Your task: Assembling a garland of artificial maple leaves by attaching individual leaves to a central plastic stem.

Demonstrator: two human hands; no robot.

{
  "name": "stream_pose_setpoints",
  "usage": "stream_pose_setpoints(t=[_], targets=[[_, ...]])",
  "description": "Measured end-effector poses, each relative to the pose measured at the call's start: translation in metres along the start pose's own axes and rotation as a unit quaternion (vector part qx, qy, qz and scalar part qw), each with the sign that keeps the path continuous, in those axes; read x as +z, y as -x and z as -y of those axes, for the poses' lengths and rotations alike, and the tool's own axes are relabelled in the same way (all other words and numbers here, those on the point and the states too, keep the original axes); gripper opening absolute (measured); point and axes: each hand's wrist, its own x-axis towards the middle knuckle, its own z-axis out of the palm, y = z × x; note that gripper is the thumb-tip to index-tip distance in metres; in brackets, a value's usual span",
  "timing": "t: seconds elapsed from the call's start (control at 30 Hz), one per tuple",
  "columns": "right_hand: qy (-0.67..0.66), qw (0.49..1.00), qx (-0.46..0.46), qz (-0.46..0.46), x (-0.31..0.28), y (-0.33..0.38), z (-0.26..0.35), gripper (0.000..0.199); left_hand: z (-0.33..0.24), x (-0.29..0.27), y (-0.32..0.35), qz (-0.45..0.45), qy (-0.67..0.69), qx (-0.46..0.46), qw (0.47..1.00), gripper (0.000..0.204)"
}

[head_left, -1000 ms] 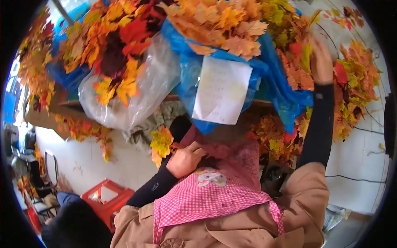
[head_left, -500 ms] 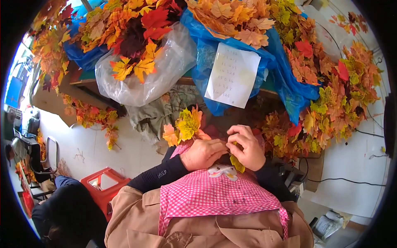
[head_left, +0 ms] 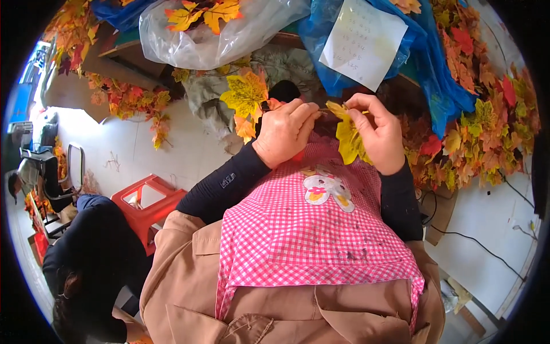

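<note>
My left hand (head_left: 285,131) is closed around a sprig of artificial maple leaves (head_left: 246,97), yellow and orange, that sticks up to the left of it. My right hand (head_left: 378,135) pinches a single yellow leaf (head_left: 349,136) that hangs down in front of its palm. The two hands nearly touch, fingertips meeting above my pink checked apron (head_left: 312,229).
A clear plastic bag (head_left: 223,37) and a blue bag (head_left: 435,80) of leaves lie ahead, with a white paper sheet (head_left: 364,43) on the blue one. Loose leaves (head_left: 487,132) pile at right. A red stool (head_left: 148,200) and another person in black (head_left: 94,269) are at left.
My right hand came down from the leaf pile at upper right with a yellow leaf and met the left hand. My view has tilted down toward my lap.
</note>
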Motion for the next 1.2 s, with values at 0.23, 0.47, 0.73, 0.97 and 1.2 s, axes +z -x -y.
stream_pose_setpoints(t=[0.23, 0.47, 0.73, 0.97, 1.2], targets=[[0.204, 0.972, -0.112, 0.041, 0.001, 0.005, 0.015, 0.008, 0.006, 0.000, 0.004, -0.014, 0.017, -0.050, 0.998, 0.012], [0.161, 0.983, -0.083, 0.022, 0.015, -0.011, -0.007, 0.007, -0.006, -0.004, -0.001, 0.068, 0.158, -0.127, 0.977, 0.014], [0.105, 0.993, -0.055, 0.024, 0.017, -0.012, -0.012, 0.008, -0.004, -0.003, -0.003, 0.070, 0.154, -0.109, 0.980, 0.013], [0.123, 0.990, -0.063, 0.037, 0.018, -0.012, -0.015, 0.008, -0.004, -0.002, -0.004, 0.074, 0.156, -0.111, 0.979, 0.013], [0.086, 0.996, -0.034, 0.017, 0.020, -0.009, -0.020, 0.009, -0.004, -0.004, -0.006, 0.078, 0.148, -0.118, 0.979, 0.013]])
